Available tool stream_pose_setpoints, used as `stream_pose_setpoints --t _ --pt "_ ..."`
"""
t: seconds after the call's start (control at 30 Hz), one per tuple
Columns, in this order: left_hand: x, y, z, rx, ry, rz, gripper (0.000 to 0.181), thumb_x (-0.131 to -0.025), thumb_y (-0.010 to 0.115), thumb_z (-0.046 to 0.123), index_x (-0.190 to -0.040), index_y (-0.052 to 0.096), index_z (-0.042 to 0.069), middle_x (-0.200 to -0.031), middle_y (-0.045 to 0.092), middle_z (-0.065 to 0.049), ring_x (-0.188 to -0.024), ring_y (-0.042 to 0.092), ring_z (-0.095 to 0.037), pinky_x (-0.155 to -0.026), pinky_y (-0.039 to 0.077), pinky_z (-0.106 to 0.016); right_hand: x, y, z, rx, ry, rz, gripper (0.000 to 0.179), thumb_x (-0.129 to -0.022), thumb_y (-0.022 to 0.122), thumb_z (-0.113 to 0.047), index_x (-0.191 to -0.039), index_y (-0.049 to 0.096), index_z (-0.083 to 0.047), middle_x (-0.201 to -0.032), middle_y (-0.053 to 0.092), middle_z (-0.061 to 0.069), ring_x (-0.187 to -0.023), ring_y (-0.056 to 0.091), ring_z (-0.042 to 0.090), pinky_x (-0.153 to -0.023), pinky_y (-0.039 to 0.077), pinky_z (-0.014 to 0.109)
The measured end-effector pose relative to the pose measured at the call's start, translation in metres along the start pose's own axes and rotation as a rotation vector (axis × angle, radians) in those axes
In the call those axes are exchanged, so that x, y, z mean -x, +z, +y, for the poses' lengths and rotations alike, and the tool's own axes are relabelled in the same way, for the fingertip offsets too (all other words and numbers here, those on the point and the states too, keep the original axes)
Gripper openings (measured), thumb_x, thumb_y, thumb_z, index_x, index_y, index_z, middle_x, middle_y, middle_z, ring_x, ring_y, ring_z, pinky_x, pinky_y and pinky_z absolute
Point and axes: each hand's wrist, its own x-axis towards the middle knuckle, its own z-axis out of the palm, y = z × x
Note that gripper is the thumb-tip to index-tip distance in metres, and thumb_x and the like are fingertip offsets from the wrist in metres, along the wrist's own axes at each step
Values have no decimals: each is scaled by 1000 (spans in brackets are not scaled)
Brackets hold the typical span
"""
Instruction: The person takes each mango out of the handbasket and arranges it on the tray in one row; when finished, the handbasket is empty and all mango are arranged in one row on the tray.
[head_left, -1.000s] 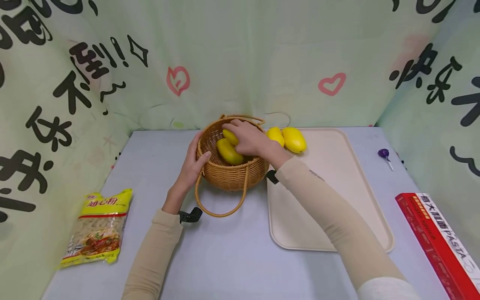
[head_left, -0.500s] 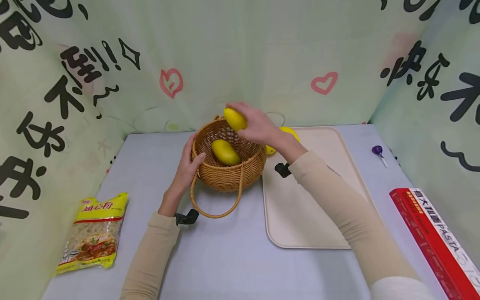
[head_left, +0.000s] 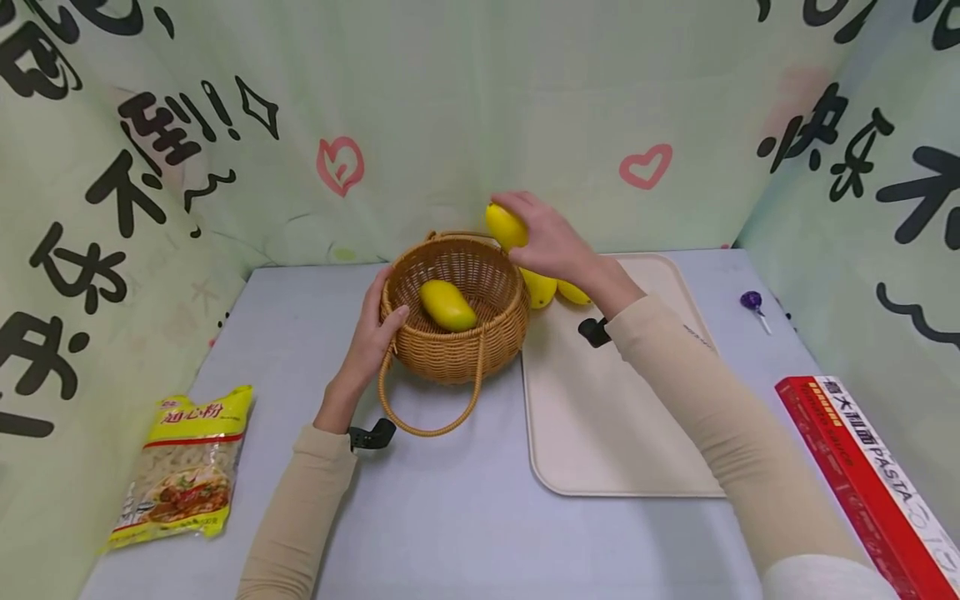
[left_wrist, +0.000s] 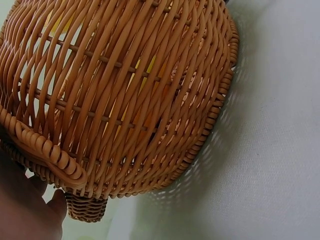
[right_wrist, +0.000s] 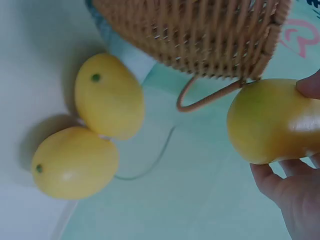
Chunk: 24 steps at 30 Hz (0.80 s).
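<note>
My left hand (head_left: pixel 372 329) grips the left rim of a brown wicker basket (head_left: pixel 461 358), thumb over the edge. One yellow mango (head_left: pixel 447 305) lies inside the basket; in the left wrist view only traces of yellow show through the weave (left_wrist: pixel 125 105). Above the basket's right back rim, my right hand (head_left: pixel 558 242) holds another yellow mango (head_left: pixel 504 225) between thumb and fingers. Two more mangoes rest side by side below that hand, at the tray's back left corner; the right wrist view shows both, an upper mango (right_wrist: pixel 109 95) and a lower mango (right_wrist: pixel 75 164), touching.
A beige tray (head_left: pixel 615 417) lies right of the basket. One basket handle (head_left: pixel 431 432) hangs down in front. A pasta bag (head_left: pixel 183 467) is at left, a red pasta box (head_left: pixel 855 467) at right, and a purple lollipop (head_left: pixel 752 302) behind it. Cloth walls surround the table.
My right hand has lifted a mango out of the basket and carried it up and to the right, past the rim. The left hand keeps its grip on the basket.
</note>
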Motion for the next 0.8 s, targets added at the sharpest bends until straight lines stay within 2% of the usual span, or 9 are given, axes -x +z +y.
stream_pose_setpoints --t 0.27,0.53,0.8 --pt "-1 1 -2 12 2 -5 70 -100 49 21 -160 15 13 -166 14 -10 -152 20 -35 -122 23 -54 9 -9 39 78 79 -31 75 -82 61 -7 -153 39 -18 -153 42 11 -129 48 33 -107 43 53" --pt "-2 1 -3 7 3 6 71 -98 49 19 -160 15 11 -166 15 -12 -152 20 -36 -122 20 -58 23 -16 71 141 186 -77 76 -84 61 -10 -155 35 -15 -156 37 14 -136 42 37 -112 36 59" --pt "-2 1 -1 15 4 4 72 -98 49 18 -160 14 10 -166 14 -12 -152 19 -36 -123 19 -56 40 -20 100 130 306 -79 77 -83 57 -9 -156 31 -11 -159 31 17 -140 36 41 -114 32 62"
